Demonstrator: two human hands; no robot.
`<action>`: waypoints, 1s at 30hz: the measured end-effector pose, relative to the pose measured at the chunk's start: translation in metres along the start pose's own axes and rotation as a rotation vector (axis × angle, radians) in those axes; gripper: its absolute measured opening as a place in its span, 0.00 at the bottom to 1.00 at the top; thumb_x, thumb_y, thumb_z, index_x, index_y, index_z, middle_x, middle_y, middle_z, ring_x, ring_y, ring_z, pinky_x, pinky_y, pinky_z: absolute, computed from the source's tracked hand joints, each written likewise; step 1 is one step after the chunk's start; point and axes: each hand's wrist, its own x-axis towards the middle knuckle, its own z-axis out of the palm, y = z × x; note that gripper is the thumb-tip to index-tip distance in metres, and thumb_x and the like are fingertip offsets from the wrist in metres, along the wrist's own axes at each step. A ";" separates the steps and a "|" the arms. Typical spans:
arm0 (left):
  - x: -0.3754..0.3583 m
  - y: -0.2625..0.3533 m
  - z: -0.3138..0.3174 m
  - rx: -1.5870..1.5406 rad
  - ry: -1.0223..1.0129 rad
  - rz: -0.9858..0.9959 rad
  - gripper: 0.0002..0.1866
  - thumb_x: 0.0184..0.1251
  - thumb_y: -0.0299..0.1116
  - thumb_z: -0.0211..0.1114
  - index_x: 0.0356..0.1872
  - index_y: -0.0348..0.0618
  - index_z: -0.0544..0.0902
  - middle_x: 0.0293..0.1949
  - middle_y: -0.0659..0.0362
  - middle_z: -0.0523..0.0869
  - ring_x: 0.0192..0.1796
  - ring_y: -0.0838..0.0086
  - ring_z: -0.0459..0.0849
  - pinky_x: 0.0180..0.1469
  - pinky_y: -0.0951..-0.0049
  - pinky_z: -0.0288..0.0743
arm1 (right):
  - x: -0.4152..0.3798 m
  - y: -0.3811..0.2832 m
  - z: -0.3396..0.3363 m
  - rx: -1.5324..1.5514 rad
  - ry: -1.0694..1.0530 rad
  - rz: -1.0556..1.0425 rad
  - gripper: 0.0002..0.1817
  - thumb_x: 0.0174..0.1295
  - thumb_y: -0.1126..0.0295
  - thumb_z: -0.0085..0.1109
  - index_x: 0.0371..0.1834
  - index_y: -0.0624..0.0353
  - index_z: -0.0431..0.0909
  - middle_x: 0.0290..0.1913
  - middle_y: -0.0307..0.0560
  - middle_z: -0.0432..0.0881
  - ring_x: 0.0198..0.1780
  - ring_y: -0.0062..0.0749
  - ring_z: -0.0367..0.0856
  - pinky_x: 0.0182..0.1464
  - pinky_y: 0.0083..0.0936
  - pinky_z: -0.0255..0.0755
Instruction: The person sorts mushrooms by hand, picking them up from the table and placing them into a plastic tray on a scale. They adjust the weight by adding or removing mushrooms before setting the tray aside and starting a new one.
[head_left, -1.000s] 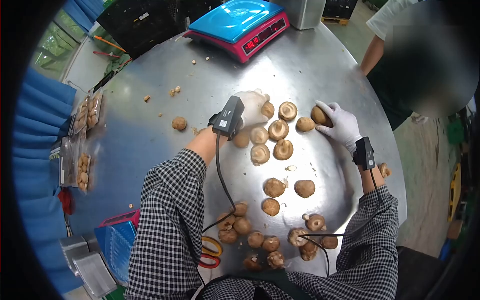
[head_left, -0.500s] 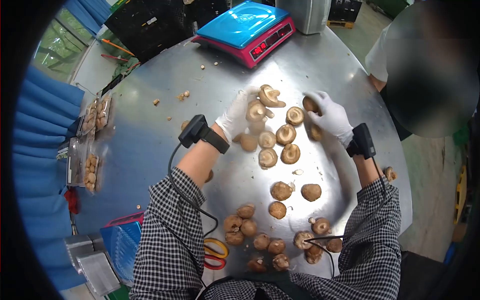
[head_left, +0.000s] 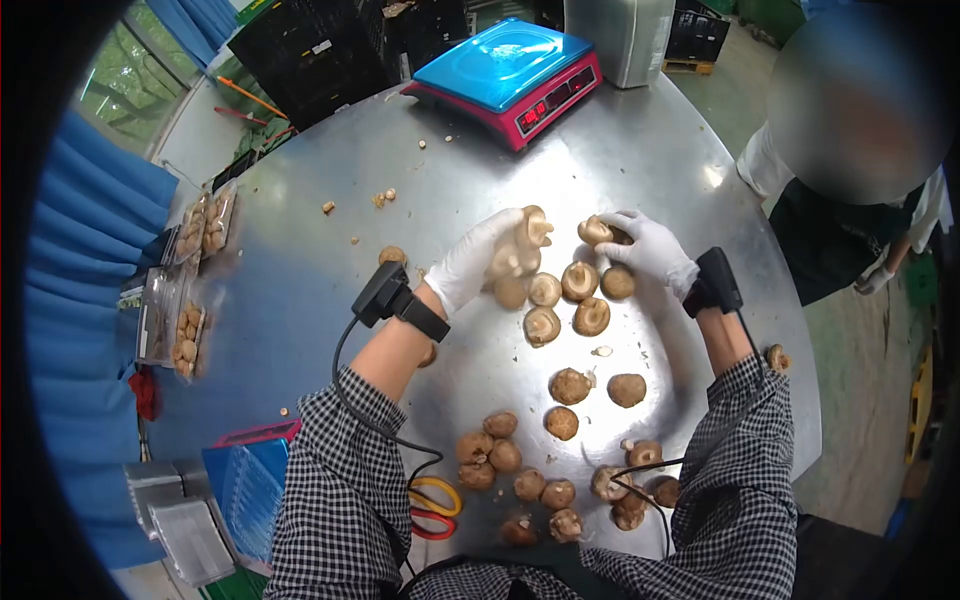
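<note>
Pink-and-blue scale (head_left: 503, 62) | display (head_left: 546, 108): red digits lit | too blurred to read exactly

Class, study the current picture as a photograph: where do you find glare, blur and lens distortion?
Head view: white glare on the metal table, with a paler sheen on the blue scale tray; mushrooms beside the left hand smeared; co-worker's head blurred beyond detail; dark corners and a bowed table edge, suggesting a wide lens.
</note>
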 end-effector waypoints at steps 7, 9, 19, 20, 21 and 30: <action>-0.043 -0.017 -0.008 1.368 -0.075 0.150 0.27 0.65 0.48 0.63 0.59 0.41 0.76 0.46 0.48 0.85 0.48 0.60 0.85 0.50 0.68 0.79 | -0.027 -0.053 -0.053 1.286 -0.252 0.365 0.34 0.74 0.42 0.36 0.65 0.61 0.70 0.49 0.41 0.82 0.27 0.09 0.69 0.27 0.07 0.67; -0.056 -0.024 -0.002 1.423 -0.071 0.127 0.27 0.62 0.48 0.64 0.58 0.43 0.77 0.45 0.46 0.84 0.47 0.58 0.85 0.49 0.66 0.79 | -0.033 -0.054 -0.054 1.317 -0.293 0.342 0.35 0.75 0.42 0.32 0.67 0.62 0.66 0.52 0.43 0.81 0.26 0.07 0.68 0.23 0.05 0.63; -0.088 -0.031 0.018 1.673 0.017 0.258 0.30 0.54 0.46 0.70 0.58 0.46 0.76 0.51 0.50 0.80 0.48 0.56 0.83 0.48 0.61 0.79 | -0.067 -0.092 -0.052 1.346 -0.354 0.501 0.33 0.75 0.42 0.35 0.62 0.62 0.71 0.38 0.39 0.82 0.25 0.10 0.70 0.26 0.09 0.68; -0.092 -0.027 0.022 1.525 0.092 0.380 0.33 0.54 0.46 0.71 0.62 0.47 0.74 0.53 0.51 0.80 0.50 0.56 0.82 0.50 0.61 0.79 | -0.073 -0.092 -0.045 1.296 -0.392 0.555 0.34 0.75 0.42 0.34 0.59 0.63 0.73 0.37 0.38 0.82 0.24 0.10 0.69 0.26 0.08 0.68; -0.098 -0.022 0.030 1.521 0.090 0.378 0.33 0.54 0.46 0.71 0.62 0.47 0.74 0.53 0.51 0.80 0.50 0.56 0.82 0.50 0.61 0.79 | -0.080 -0.095 -0.039 1.246 -0.427 0.607 0.34 0.75 0.42 0.34 0.56 0.64 0.75 0.35 0.36 0.81 0.24 0.10 0.69 0.27 0.08 0.68; -0.115 -0.019 0.065 1.270 -0.105 0.394 0.37 0.57 0.40 0.72 0.68 0.47 0.67 0.57 0.46 0.79 0.51 0.55 0.84 0.55 0.65 0.78 | -0.103 -0.140 -0.031 1.055 -0.694 0.582 0.26 0.72 0.43 0.45 0.46 0.54 0.81 0.27 0.30 0.75 0.25 0.09 0.66 0.25 0.10 0.61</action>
